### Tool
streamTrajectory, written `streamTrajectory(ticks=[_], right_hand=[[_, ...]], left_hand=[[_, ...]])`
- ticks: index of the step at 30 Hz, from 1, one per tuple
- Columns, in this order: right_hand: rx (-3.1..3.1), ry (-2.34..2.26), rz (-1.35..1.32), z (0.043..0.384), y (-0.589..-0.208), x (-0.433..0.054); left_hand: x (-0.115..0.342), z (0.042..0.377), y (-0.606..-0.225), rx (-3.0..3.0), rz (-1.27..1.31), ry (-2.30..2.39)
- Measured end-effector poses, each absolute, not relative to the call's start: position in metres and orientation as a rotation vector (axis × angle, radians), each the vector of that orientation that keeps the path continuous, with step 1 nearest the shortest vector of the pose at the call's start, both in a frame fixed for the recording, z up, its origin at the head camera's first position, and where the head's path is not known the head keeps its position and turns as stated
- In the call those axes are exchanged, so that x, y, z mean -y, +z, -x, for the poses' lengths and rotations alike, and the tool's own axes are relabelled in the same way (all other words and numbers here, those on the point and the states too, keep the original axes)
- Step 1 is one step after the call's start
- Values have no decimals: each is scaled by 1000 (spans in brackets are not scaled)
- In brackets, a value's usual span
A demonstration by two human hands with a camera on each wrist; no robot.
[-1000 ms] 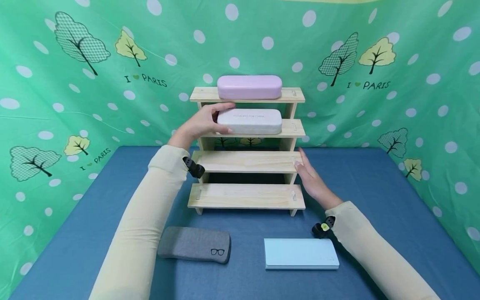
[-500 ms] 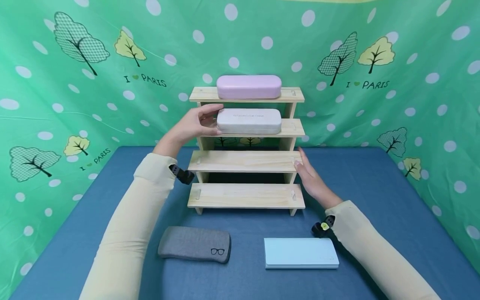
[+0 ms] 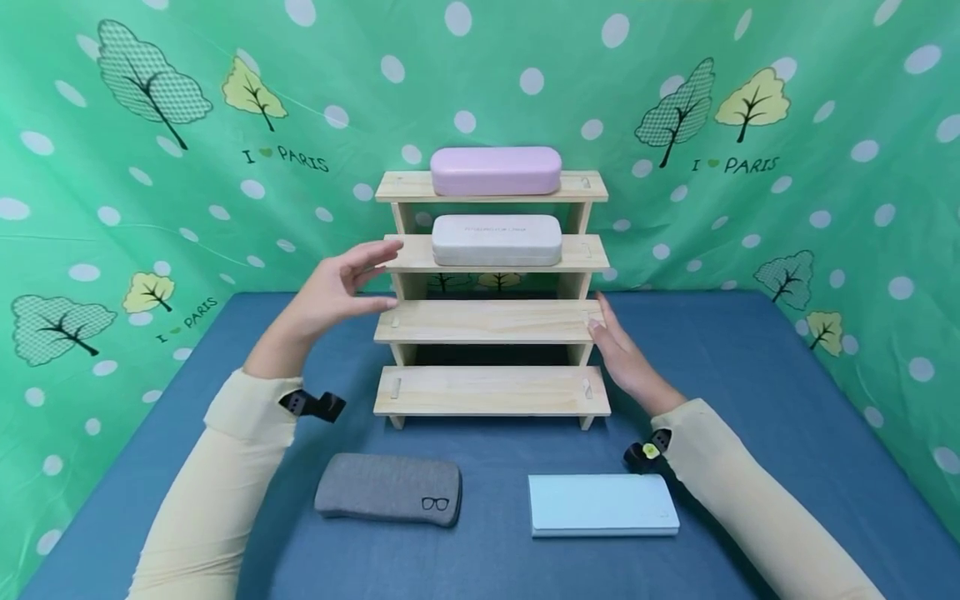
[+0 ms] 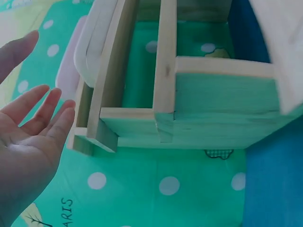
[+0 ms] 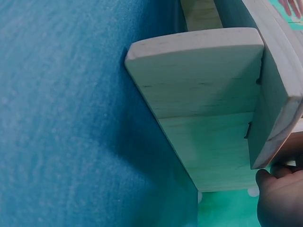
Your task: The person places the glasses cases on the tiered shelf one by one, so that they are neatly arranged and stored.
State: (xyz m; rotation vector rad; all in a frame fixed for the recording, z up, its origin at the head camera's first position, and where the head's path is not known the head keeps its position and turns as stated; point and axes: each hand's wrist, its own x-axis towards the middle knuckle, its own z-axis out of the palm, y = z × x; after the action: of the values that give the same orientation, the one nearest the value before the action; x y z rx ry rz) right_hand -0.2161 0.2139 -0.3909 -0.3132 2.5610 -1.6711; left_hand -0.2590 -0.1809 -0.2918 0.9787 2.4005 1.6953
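My left hand (image 3: 333, 287) is just left of a four-step wooden display stand (image 3: 487, 321), fingers spread and thumb apart, holding nothing. On the stand's second step from the top lies a white glasses case (image 3: 497, 242) with faint lettering; a gap separates it from my left fingers. A lilac glasses case (image 3: 495, 172) lies on the top step. My right hand (image 3: 630, 358) rests against the right end of the third step, its fingers fairly straight in the head view. In the right wrist view only part of that hand (image 5: 284, 196) shows beside the plank end.
On the blue tablecloth (image 3: 480, 571) in front of the stand lie a grey fabric glasses case (image 3: 388, 489) at left and a light blue glasses case (image 3: 603, 506) at right. A green dotted curtain (image 3: 480, 50) hangs behind.
My left hand has let go of the white glasses case and moved left and down, its fingers spreading. The case stays on its step. My right hand has stayed at the stand's edge.
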Motion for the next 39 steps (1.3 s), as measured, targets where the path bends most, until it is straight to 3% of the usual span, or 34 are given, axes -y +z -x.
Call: streamTrajectory(ticks=[9,21,30,39], right_hand=[[-2572,-1692,320,217,-393,-213],[-2579,-1675,300,215,-390,-211],[-2553,-1686,294,199,-363,-199],[-2545,-1700,300,201,-368,-200]], left_hand=[[196,215,-308,-2362,-1125,1653],[221,166,-339,-2455,-977,1491],[240,146,-360,-2383,-854,1487],[244,138,-382,-2171,-786,1531]])
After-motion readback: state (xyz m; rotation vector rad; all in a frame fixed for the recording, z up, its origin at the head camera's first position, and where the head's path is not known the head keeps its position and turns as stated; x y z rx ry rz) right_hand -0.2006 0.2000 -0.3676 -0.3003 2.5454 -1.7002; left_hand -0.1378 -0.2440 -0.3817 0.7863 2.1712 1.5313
